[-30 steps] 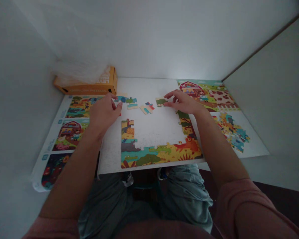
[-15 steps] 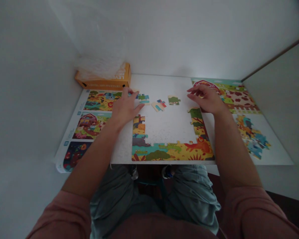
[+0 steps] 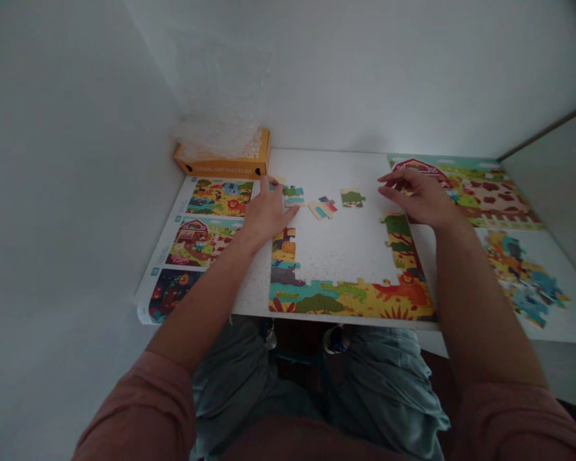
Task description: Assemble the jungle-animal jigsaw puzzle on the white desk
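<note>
Jigsaw pieces [image 3: 352,199] lay in three small clusters beyond a half-built puzzle border [image 3: 350,299]

Just beyond the border's open far side, the clusters sat on the white tabletop [image 3: 326,169]: one single tree piece and two groups that looked like two pieces each. The left hand [image 3: 269,211] stood at the border's far left corner, its fingers spread apart, with the fingertips [image 3: 274,186] at or touching the leftmost cluster; whether they gripped anything was hidden. The right hand [image 3: 415,198] hung beyond the border's right arm, fingers loosely curled and apart, holding nothing. Its three built sides left the middle open. Left of the border lay one printed sheet [image 3: 158,301] with three pictures; right of it, a farm picture [image 3: 489,192] and a pile of joined pieces [image 3: 523,275]. One orange box [image 3: 225,163] sat beyond the border's far left, at the tabletop's back edge.
</note>
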Demonstrator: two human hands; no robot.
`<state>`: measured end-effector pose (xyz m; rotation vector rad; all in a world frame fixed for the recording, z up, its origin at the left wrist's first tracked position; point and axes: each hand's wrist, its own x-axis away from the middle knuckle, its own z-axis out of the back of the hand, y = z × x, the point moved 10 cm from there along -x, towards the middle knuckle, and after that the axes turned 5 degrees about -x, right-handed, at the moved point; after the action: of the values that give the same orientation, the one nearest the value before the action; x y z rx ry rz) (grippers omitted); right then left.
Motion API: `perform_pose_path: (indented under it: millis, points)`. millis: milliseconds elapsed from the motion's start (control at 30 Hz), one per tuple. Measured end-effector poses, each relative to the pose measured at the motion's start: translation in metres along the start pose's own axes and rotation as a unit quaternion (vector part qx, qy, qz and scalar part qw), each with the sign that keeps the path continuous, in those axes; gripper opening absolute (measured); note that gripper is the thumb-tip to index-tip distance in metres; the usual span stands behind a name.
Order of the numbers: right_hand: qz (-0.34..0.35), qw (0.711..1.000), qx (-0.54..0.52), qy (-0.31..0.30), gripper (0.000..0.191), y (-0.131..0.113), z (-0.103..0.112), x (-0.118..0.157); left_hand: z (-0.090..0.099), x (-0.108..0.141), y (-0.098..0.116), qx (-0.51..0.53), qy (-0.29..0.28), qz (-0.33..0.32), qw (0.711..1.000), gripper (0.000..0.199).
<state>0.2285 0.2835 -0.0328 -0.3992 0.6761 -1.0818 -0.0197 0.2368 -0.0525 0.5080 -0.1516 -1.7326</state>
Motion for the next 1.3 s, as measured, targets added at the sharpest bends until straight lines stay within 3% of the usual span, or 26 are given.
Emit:
perform_pose_path:
  millis: [233,367,467,600,767,900,1033,1133,1300]
  points:
    - [-0.016,1.000,-0.016,-0.002,0.021,-0.001,-0.003,0.000,-0.004,-0.002,-0.003,0.048,-0.026,0.000,0.998,0.042]
    - [-0.011,1.000,-0.013,-0.009,0.021,0.001,-0.004,0.000,-0.011,-0.005,-0.002,0.132,-0.048,0.009,0.990,0.033]
    - [0.005,1.000,-0.017,-0.004,0.021,-0.004,-0.002,-0.001,-0.006,-0.008,0.007,0.221,-0.035,-0.001,0.975,0.027]
    - [0.025,0.998,-0.048,-0.010,0.020,-0.029,-0.003,0.000,0.004,-0.008,0.026,0.345,-0.054,-0.016,0.937,0.033]
    - [0.050,0.990,-0.101,-0.090,0.020,-0.080,-0.026,0.009,0.001,-0.005,0.039,0.406,-0.104,0.008,0.908,0.023]
    - [0.053,0.976,-0.154,-0.145,0.020,-0.103,-0.049,0.015,-0.006,-0.004,0.042,0.379,-0.107,0.011,0.919,0.019]
    - [0.034,0.972,-0.181,-0.144,0.022,-0.097,-0.057,0.014,-0.007,-0.003,0.052,0.330,-0.117,-0.018,0.937,0.019]
    - [0.018,0.974,-0.211,-0.081,0.023,-0.082,-0.040,0.007,0.003,-0.004,0.049,0.259,-0.087,-0.018,0.962,0.022]
    - [-0.020,0.968,-0.235,0.081,0.030,-0.041,0.017,-0.004,0.023,-0.008,0.031,0.049,-0.019,-0.012,0.999,0.026]
